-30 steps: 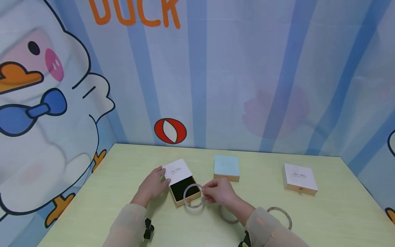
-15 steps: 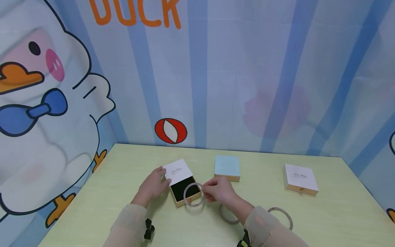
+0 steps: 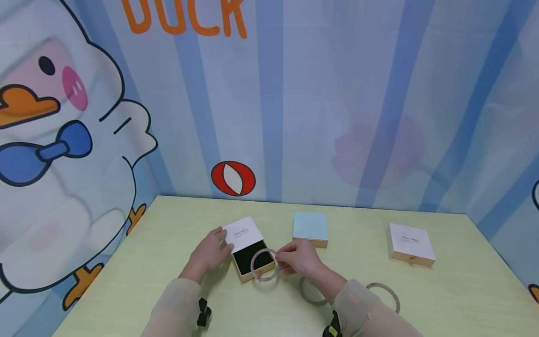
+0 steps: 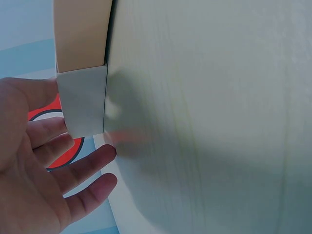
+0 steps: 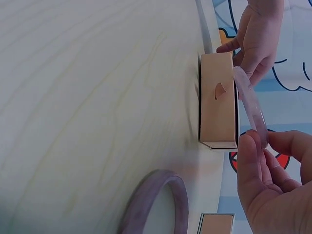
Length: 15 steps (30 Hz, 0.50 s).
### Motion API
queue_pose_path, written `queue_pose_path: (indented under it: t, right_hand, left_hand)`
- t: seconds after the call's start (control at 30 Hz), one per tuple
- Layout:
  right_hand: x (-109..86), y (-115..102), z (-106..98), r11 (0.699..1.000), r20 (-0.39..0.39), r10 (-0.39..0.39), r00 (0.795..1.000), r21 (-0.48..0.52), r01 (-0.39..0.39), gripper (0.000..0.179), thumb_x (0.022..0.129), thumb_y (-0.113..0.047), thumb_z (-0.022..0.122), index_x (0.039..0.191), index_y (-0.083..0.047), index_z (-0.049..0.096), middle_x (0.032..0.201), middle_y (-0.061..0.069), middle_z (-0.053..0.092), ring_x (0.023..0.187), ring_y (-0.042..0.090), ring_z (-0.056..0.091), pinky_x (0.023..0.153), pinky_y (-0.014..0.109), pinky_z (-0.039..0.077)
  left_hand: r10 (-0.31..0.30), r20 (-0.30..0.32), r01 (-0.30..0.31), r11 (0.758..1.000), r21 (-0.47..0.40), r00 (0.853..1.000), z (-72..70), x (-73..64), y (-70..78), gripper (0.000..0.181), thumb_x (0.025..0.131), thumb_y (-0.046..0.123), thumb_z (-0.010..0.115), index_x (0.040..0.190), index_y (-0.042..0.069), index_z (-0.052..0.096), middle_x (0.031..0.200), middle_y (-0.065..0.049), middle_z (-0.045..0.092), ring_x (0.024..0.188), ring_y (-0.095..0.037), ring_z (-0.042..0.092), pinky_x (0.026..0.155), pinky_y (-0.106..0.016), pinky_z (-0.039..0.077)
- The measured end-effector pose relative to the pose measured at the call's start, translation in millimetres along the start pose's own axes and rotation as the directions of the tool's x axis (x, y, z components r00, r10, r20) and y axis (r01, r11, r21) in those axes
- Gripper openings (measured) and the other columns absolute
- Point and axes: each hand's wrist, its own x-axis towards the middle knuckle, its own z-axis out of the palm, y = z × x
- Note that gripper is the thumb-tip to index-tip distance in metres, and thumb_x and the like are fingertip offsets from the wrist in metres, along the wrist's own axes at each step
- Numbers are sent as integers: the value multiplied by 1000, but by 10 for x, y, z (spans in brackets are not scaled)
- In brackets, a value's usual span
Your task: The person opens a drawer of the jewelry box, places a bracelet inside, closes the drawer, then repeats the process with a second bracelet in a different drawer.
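Observation:
A drawer-style gift box (image 3: 243, 234) with a white printed sleeve has its tan tray (image 3: 257, 273) slid partway out, showing a dark lining. My left hand (image 3: 209, 252) grips the sleeve's far left end; in the left wrist view thumb and fingers meet that white end (image 4: 84, 102), with the other fingers (image 4: 92, 192) spread. Between thumb and fingertips, my right hand (image 3: 301, 260) pinches a pale translucent bangle (image 3: 254, 270). The bangle is held tilted above the tray's front, as the right wrist view (image 5: 252, 105) also shows.
Two more bangles lie on the table (image 3: 236, 313): one bangle (image 3: 307, 296) partly under the right forearm, another bangle (image 3: 391, 295) to its right. A light blue box (image 3: 310, 225) stands behind the right hand. A white box (image 3: 409, 243) sits at the right.
The bangle has risen very slightly at the tray's front. Both hands otherwise keep their places and holds.

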Motion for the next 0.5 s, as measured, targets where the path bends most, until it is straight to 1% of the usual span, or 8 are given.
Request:
queue_pose_path:
  t: [0.5]
  right_hand:
    - [26,-12,-19,1000,14,27,1000,-7,-27,18,85,-7,64,96,6,69,72,9,68,59,10,63,59,28,58]
  left_hand:
    - [1,0,-1,1000,-5,1000,2,-6,8,58,94,26,57,140,-5,39,151,-23,30,138,-41,30,112,-53,29]
